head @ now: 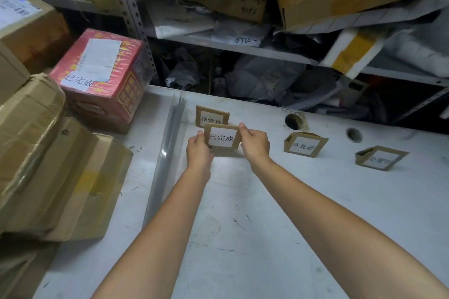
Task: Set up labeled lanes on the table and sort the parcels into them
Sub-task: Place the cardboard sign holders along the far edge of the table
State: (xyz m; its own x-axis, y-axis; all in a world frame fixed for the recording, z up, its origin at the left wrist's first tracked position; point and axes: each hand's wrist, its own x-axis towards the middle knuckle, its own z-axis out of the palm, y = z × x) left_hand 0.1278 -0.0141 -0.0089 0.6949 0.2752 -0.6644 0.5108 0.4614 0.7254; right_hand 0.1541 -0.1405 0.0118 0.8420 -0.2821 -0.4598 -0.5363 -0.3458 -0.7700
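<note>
Both hands hold one cardboard lane sign (222,138) with a white label just above the white table (267,213). My left hand (199,150) pinches its left edge and my right hand (255,143) pinches its right edge. Directly behind it stands a second cardboard sign (211,115), partly covered. Two more folded signs stand to the right, one (305,145) in the middle and one (380,158) further right. A red parcel (102,75) with a white label sits at the table's back left.
Brown cardboard boxes (43,165) are piled along the left side. A stack of clear plastic strips (167,150) lies left of the hands. Two round holes (292,121) pierce the table's far edge. Metal shelves (243,48) crammed with bags and parcels rise behind.
</note>
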